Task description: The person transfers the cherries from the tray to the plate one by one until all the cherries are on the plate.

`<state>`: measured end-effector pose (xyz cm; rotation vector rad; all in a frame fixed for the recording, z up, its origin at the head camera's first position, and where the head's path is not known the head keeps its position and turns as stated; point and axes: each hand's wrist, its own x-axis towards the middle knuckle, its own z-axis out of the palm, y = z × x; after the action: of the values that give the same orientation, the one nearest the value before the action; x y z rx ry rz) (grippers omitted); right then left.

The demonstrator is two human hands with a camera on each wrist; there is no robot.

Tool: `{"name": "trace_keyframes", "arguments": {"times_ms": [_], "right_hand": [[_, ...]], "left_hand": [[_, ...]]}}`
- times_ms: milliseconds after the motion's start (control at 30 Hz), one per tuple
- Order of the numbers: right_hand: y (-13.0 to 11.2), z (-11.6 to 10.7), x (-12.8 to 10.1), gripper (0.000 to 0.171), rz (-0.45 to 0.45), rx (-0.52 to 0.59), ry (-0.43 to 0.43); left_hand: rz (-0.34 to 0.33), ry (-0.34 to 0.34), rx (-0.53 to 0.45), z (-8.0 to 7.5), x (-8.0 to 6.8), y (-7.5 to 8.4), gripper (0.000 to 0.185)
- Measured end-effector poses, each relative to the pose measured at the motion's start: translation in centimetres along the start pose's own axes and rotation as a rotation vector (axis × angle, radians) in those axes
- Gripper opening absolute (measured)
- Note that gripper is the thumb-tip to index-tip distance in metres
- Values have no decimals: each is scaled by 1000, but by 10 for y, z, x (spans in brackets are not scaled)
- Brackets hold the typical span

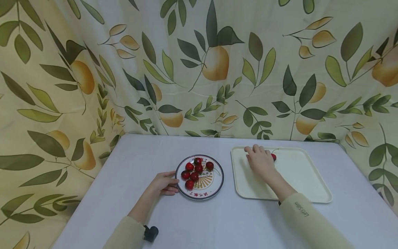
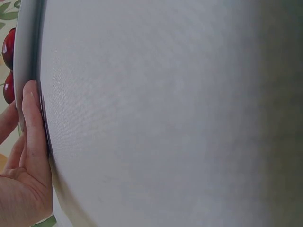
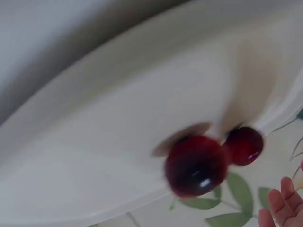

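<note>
Leaf-and-fruit curtains close off the upper frame behind a white table (image 1: 217, 221); at centre the left hand (image 1: 163, 183) pinches the rim of a patterned plate (image 1: 217, 188) of cherries; right of it the right hand (image 1: 259, 160) lies on a cream tray (image 1: 304, 176), hiding most of a cherry (image 1: 274, 157), stem pointing upper right; whether it grasps the cherry cannot be told; the wrist view is blurred.
</note>
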<state>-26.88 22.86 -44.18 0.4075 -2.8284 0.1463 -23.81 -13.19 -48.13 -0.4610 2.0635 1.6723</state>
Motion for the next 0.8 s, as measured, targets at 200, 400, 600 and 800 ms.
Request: {"name": "trace_keyframes", "arguments": {"times_ms": [200, 400, 600, 800], "right_hand": [[35, -7, -4, 28, 89, -7, -85], [62, -10, -9, 30, 151, -11, -154], [79, -7, -15, 39, 158, -46, -200], [89, -2, -18, 46, 173, -26, -249]], "left_hand": [[-1, 2, 0, 0, 1, 0, 53], [-5, 0, -8, 0, 1, 0, 53], [-11, 4, 4, 0, 1, 1, 53], [-13, 2, 11, 0, 0, 1, 53]]}}
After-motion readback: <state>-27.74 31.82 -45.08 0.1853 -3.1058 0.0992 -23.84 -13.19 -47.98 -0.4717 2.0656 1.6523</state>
